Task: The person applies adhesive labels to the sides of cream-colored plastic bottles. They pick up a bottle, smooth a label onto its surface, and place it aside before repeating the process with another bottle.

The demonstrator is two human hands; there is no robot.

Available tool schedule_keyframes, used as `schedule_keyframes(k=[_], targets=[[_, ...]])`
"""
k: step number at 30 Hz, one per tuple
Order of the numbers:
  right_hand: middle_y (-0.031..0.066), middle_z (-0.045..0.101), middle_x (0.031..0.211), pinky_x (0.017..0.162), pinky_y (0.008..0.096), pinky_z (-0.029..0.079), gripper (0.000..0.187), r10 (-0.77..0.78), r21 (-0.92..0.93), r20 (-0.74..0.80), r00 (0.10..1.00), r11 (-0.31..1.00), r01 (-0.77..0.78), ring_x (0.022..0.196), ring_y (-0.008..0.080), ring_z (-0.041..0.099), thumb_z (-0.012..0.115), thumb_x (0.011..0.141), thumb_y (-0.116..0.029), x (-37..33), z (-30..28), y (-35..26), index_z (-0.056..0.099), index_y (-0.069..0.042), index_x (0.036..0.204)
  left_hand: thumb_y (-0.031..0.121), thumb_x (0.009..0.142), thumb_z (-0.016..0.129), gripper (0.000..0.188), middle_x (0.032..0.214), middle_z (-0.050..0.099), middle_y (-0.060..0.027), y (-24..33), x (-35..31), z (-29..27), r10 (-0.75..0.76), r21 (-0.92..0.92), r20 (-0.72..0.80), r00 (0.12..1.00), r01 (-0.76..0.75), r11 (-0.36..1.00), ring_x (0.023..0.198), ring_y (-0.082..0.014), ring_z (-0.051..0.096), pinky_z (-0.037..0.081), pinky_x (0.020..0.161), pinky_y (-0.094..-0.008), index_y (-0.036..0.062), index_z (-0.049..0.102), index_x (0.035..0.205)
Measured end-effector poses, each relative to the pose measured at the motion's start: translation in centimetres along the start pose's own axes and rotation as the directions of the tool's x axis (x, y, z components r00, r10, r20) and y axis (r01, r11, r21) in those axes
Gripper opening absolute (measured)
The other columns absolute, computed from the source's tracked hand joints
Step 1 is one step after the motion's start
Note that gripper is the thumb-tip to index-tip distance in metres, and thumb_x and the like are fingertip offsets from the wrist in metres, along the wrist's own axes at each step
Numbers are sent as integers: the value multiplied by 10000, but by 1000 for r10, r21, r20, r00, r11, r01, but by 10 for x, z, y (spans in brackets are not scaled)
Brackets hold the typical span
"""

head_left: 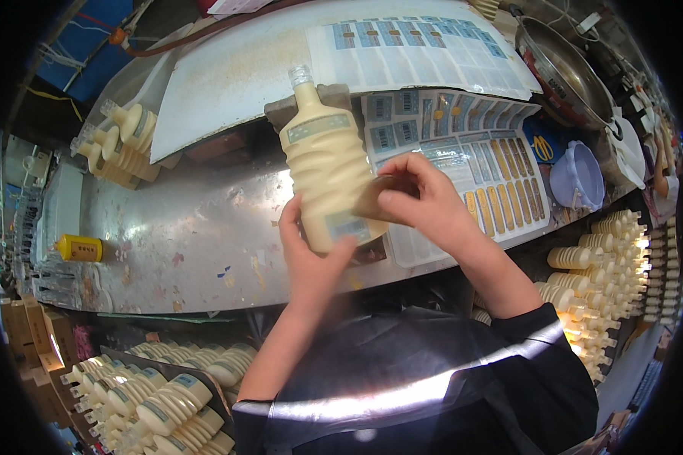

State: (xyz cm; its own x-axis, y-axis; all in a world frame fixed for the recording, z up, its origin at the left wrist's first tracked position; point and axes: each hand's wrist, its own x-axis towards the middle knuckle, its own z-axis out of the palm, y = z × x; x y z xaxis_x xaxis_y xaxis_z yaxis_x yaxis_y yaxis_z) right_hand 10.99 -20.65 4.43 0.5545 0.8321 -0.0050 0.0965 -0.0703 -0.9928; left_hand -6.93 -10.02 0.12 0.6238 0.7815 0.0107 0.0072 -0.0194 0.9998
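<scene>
A cream bottle [328,171] with wavy ridges and a clear cap lies on the bench, its neck resting on a grey block [341,98]. It bears a pale blue-green band label near the shoulder and a bluish label [347,227] near the base. My left hand [311,262] grips the bottle's lower left side, thumb on the front beside the lower label. Between the thumb and fingers of my right hand [425,199] is a brown, flat, flexible-looking piece [383,199], held against the lower right of the bottle. Just right of the bottle are sticker sheets [501,178] in blue and gold.
A metal bench [205,205] spans the middle. More label sheets [402,57] lie on a white board [228,83] at the back. Cream bottles [125,144] stand at the left; others [167,402] fill the lower left and the right [592,280]. A yellow container [80,248], lavender bucket [577,176] and large pan [565,72] stand about.
</scene>
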Motion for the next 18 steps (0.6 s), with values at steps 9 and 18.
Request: schedule_keyframes(k=[9,18], targets=[[102,696,969,735,364,563,336,-673,-635,324,665,366,680,842,289,700,739,768,-121,-13,17,-38,677,-45,1090,101,890,695,708,1459,442,-146,-23,0,-12,38,80,-5,999,-38,996,1354,-266,462,384,1152,-412,33,382,1521],[172,648,1082,804,381,553,286,-337,-362,-95,937,888,282,925,352,669,644,908,-14,-34,53,-17,596,-7,1189,267,1058,513,569,1457,463,-172,-25,6,-5,171,174,-59,983,-159,972,1338,-249,445,323,1166,-395,-23,367,1524]])
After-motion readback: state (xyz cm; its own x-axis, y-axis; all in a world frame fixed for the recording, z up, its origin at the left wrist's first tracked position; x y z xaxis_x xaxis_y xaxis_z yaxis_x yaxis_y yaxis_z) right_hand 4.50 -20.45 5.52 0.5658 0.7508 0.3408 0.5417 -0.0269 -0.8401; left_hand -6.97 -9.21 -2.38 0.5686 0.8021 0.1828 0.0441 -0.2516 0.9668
